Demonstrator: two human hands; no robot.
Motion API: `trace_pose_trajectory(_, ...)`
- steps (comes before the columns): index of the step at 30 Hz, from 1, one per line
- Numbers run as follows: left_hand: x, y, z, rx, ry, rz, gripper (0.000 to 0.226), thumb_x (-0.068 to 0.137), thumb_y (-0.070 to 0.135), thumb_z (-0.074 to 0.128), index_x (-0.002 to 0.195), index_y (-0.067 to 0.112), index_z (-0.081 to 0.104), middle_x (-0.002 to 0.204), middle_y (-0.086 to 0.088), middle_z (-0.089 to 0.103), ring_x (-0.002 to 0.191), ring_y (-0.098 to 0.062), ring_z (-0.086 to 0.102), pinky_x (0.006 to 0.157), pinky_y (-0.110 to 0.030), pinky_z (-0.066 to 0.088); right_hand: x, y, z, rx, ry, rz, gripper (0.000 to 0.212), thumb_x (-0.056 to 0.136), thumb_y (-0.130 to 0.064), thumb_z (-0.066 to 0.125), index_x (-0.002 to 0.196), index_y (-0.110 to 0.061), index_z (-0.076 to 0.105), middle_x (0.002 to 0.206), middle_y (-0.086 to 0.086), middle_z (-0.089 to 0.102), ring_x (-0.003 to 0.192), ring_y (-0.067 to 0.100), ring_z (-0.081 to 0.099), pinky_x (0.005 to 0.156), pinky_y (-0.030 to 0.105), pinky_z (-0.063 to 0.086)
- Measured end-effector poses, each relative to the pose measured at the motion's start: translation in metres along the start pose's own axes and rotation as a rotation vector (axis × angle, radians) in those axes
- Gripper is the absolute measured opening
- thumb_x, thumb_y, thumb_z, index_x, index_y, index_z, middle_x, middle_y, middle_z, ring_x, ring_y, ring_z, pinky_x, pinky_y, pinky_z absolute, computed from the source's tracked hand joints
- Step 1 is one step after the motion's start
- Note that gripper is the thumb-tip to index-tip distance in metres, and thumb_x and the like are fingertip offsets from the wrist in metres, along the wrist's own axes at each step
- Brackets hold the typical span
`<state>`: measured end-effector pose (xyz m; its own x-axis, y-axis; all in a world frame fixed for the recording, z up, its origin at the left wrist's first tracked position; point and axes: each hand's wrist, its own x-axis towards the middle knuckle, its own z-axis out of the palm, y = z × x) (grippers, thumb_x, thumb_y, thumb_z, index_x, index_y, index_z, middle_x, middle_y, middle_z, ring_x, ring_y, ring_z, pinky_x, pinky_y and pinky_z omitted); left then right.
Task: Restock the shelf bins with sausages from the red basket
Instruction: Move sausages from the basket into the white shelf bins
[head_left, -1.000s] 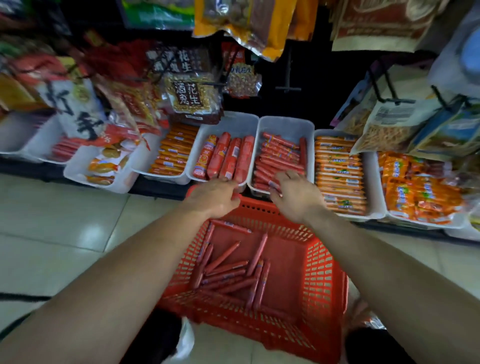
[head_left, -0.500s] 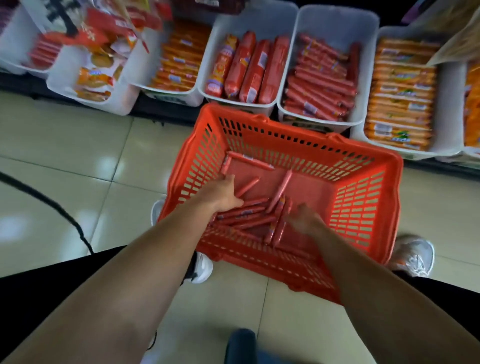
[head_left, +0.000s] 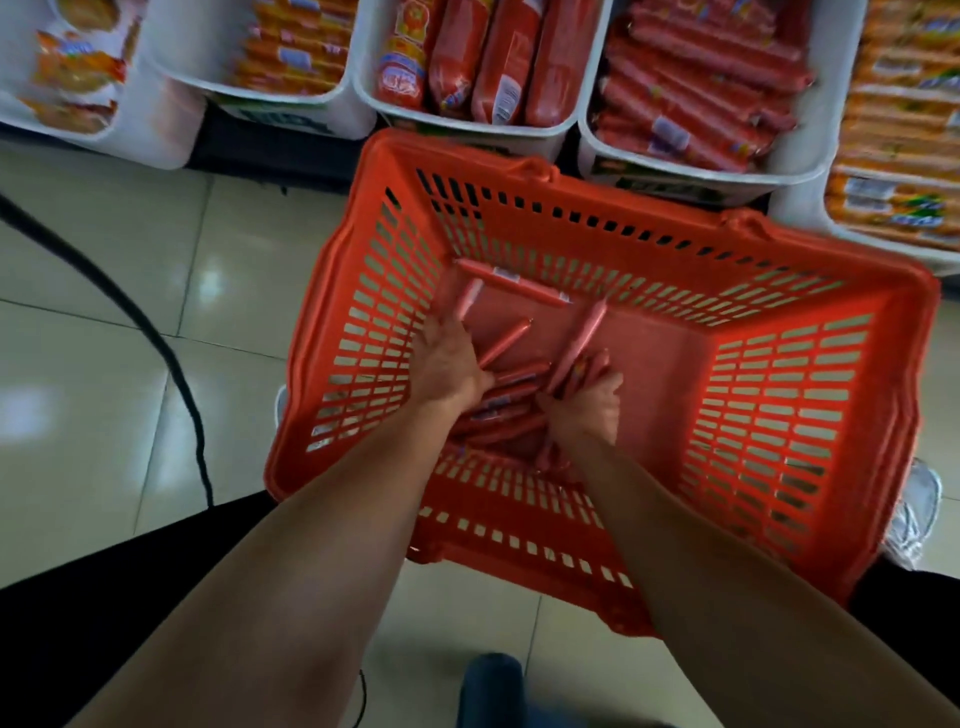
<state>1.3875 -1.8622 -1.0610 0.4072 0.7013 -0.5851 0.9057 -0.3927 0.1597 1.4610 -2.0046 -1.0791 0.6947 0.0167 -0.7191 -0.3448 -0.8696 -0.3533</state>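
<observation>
The red basket (head_left: 810, 395) stands on the floor below the shelf, with several thin red sausages (head_left: 511, 278) lying on its bottom. Both hands are down inside it. My left hand (head_left: 449, 366) lies palm down on the sausage pile, fingers spread over them. My right hand (head_left: 584, 400) is closed around a bunch of sausages (head_left: 584, 343) that stick up past the fingers. Right behind the basket, a white shelf bin (head_left: 701, 174) holds the same thin sausages.
More white bins line the shelf: thick red sausages (head_left: 483, 57) in the middle, orange packs (head_left: 898, 150) at right, orange packs and snacks at left. A black cable (head_left: 130, 312) crosses the tiled floor at left. White shoes show beside the basket.
Both hands came back from the shelf bin and went down into the basket. The right hand has closed on a bunch of sausages. The view tilted downward and closer.
</observation>
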Motion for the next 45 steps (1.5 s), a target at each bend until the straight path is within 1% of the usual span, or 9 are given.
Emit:
trace_pose_trajectory(3, -0.003, 0.0, 0.003, -0.015, 0.013, 0.037, 0.107, 0.069, 0.029, 0.087, 0.151, 0.014, 0.019, 0.151, -0.018, 0.02, 0.133, -0.036, 0.043, 0.111, -0.039, 0.038, 0.002, 0.0, -0.005, 0.047, 0.028, -0.029, 0.075, 0.072, -0.026, 0.083, 0.126, -0.004, 0.036, 0.131, 0.023, 0.05, 0.119, 0.041, 0.054, 0.096, 0.042, 0.045)
trace_pose_trajectory(7, 0.008, -0.002, -0.004, 0.057, -0.033, 0.046, 0.106, 0.072, 0.042, 0.082, 0.152, 0.017, 0.018, 0.155, -0.013, 0.023, 0.137, -0.034, 0.037, 0.111, -0.045, 0.036, 0.014, -0.005, -0.016, 0.15, 0.111, -0.1, 0.061, 0.08, -0.02, 0.074, 0.126, 0.001, 0.04, 0.129, 0.025, 0.05, 0.12, 0.043, 0.05, 0.098, 0.038, 0.038)
trace_pose_trajectory(13, 0.009, 0.002, -0.001, 0.042, -0.191, 0.165, 0.087, 0.075, 0.04, 0.08, 0.141, 0.012, 0.032, 0.139, -0.016, 0.043, 0.127, -0.035, 0.047, 0.104, -0.043, 0.04, 0.027, -0.022, -0.024, 0.046, 0.032, -0.086, 0.085, 0.07, -0.034, 0.088, 0.132, -0.005, 0.038, 0.136, 0.021, 0.048, 0.122, 0.038, 0.052, 0.099, 0.04, 0.044)
trace_pose_trajectory(17, 0.008, 0.004, -0.001, 0.037, -0.227, 0.203, 0.086, 0.07, 0.045, 0.083, 0.136, 0.01, 0.039, 0.133, -0.013, 0.052, 0.121, -0.033, 0.052, 0.097, -0.04, 0.045, 0.035, -0.026, -0.03, -0.025, 0.016, -0.042, 0.084, 0.059, -0.045, 0.092, 0.123, -0.007, 0.052, 0.123, 0.015, 0.062, 0.113, 0.033, 0.062, 0.095, 0.04, 0.053)
trace_pose_trajectory(20, 0.002, 0.012, 0.002, 0.022, -0.259, 0.23, 0.09, 0.07, 0.047, 0.081, 0.138, 0.009, 0.038, 0.133, -0.014, 0.054, 0.121, -0.034, 0.053, 0.096, -0.038, 0.045, 0.035, -0.028, -0.036, -0.036, 0.002, -0.011, 0.071, 0.061, -0.044, 0.089, 0.117, -0.01, 0.062, 0.115, 0.012, 0.068, 0.105, 0.03, 0.066, 0.089, 0.038, 0.056)
trace_pose_trajectory(24, -0.003, 0.018, 0.003, 0.067, -0.259, 0.271, 0.085, 0.073, 0.044, 0.079, 0.136, 0.006, 0.038, 0.132, -0.018, 0.055, 0.121, -0.036, 0.053, 0.098, -0.039, 0.044, 0.021, -0.028, -0.03, -0.126, 0.072, -0.082, 0.05, 0.074, -0.028, 0.079, 0.115, -0.01, 0.056, 0.112, 0.012, 0.067, 0.105, 0.033, 0.065, 0.086, 0.036, 0.05)
trace_pose_trajectory(34, -0.009, 0.017, 0.007, 0.184, -0.351, 0.325, 0.08, 0.064, 0.043, 0.082, 0.133, 0.015, 0.052, 0.132, -0.01, 0.059, 0.119, -0.029, 0.057, 0.098, -0.036, 0.048, 0.03, -0.008, -0.055, -0.075, -0.127, -0.172, 0.039, 0.07, -0.039, 0.073, 0.102, -0.017, 0.069, 0.094, 0.004, 0.071, 0.088, 0.025, 0.068, 0.072, 0.029, 0.049)
trace_pose_trajectory(39, -0.018, 0.015, -0.008, 0.071, -0.353, 0.237, 0.067, 0.059, 0.043, 0.08, 0.119, 0.024, 0.059, 0.116, -0.002, 0.066, 0.103, -0.022, 0.063, 0.089, -0.033, 0.052, 0.026, -0.008, -0.091, -0.137, -0.214, -0.298, 0.032, 0.073, -0.027, 0.074, 0.103, -0.021, 0.066, 0.089, 0.002, 0.069, 0.085, 0.023, 0.066, 0.073, 0.03, 0.048)
trace_pose_trajectory(45, -0.042, 0.021, -0.065, 0.048, -0.247, 0.287, 0.07, 0.063, 0.039, 0.082, 0.125, 0.023, 0.054, 0.123, -0.004, 0.063, 0.112, -0.024, 0.06, 0.09, -0.029, 0.045, -0.001, -0.032, -0.136, -0.254, -0.275, -0.472, 0.022, 0.072, -0.021, 0.073, 0.089, -0.024, 0.06, 0.083, 0.001, 0.067, 0.081, 0.024, 0.067, 0.066, 0.027, 0.042)
